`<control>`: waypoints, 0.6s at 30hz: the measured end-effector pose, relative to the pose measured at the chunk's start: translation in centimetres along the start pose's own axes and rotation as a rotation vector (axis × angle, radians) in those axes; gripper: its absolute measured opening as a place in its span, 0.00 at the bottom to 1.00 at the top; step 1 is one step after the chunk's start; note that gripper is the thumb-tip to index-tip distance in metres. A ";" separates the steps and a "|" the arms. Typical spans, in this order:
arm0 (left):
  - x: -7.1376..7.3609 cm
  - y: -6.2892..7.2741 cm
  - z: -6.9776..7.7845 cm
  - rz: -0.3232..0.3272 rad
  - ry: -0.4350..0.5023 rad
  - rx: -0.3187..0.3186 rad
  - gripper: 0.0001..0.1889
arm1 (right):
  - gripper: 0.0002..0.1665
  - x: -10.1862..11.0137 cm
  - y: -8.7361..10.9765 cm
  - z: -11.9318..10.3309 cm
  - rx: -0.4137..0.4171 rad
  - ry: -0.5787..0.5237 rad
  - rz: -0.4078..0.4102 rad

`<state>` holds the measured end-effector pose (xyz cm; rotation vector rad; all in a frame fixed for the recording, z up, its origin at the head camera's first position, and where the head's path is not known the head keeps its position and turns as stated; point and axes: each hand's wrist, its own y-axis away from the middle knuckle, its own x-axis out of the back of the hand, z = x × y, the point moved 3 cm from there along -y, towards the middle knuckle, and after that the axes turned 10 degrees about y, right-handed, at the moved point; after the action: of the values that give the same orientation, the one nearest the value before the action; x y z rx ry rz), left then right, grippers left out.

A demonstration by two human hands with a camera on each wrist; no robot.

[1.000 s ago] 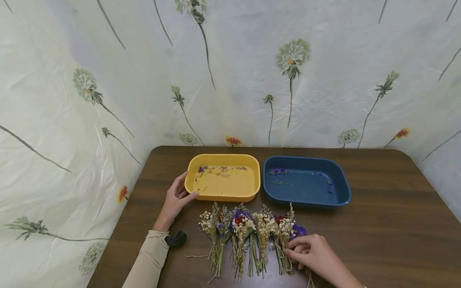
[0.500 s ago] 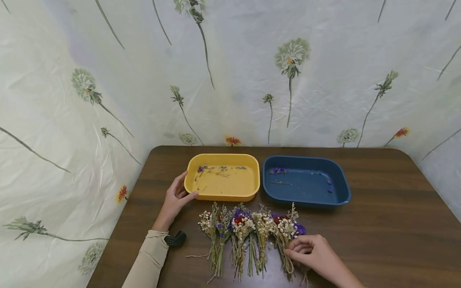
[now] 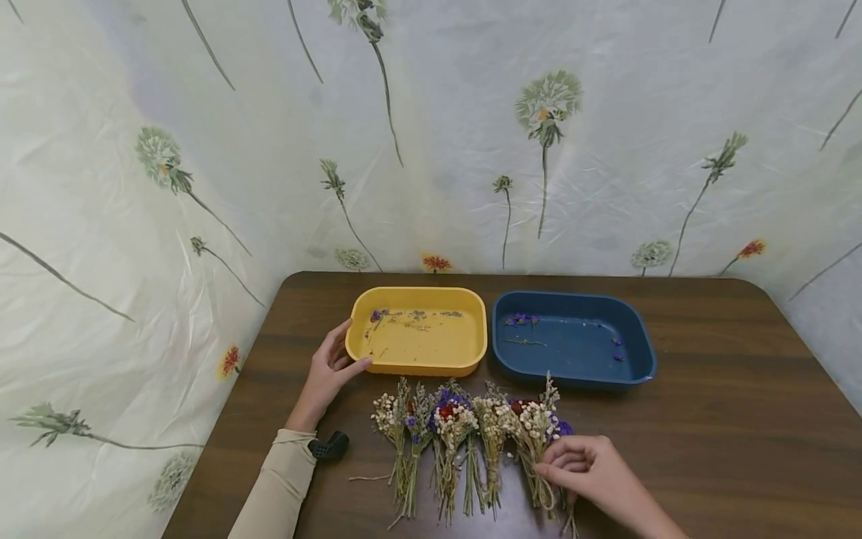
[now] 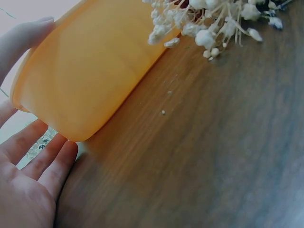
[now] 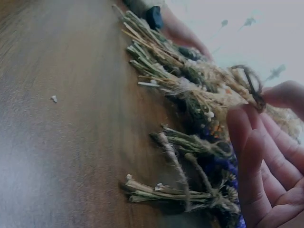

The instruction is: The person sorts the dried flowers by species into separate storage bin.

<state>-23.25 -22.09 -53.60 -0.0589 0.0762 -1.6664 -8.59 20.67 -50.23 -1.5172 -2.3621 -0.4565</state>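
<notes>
The right hand [image 3: 582,468] works at a dried-flower bundle with small cream-white blooms and straw-coloured stems [image 3: 536,423], which lies nearer the person than the shallow yellow rectangular tray [image 3: 417,370] and beyond its right end. Thumb and forefinger pinch a thin brown twine loop [image 5: 256,95], while the other fingers bend toward the palm. The left hand [image 3: 326,378] rests at the yellow tray's left end, fingers spread and fairly straight against its outer wall, thumb on the near rim.

Handling the bundle well would seem to call for a light pinch on the twine and tied stems, not the heads, which look brittle. Any shift should be slow, since a purple-flowered bundle [image 3: 563,429] lies just beside it, partly under the hand, and could snag.

The bundle's heads point toward the trays, fanning out above the tie, with a dark red bloom and a grey-green sprig among the cream. Whether it is lifted off the dark wooden table [image 3: 714,389], I cannot tell.
</notes>
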 end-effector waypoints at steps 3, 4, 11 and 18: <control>0.0 0.0 0.0 -0.001 0.002 0.001 0.41 | 0.03 0.1 0.0 -0.3 0.059 -0.012 0.023; 0.0 0.0 0.0 0.000 0.003 0.001 0.41 | 0.03 0.2 0.0 -0.4 0.074 -0.013 0.030; 0.1 0.0 0.0 -0.006 0.007 0.002 0.41 | 0.03 0.7 -0.4 -1.2 0.127 -0.020 0.049; 0.1 0.0 -0.1 -0.003 0.000 0.001 0.41 | 0.03 1.2 -1.4 -2.0 0.125 -0.008 0.052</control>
<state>-23.31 -22.17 -53.67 -0.0576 0.0752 -1.6694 -10.20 20.22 -48.05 -1.5224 -2.3041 -0.2857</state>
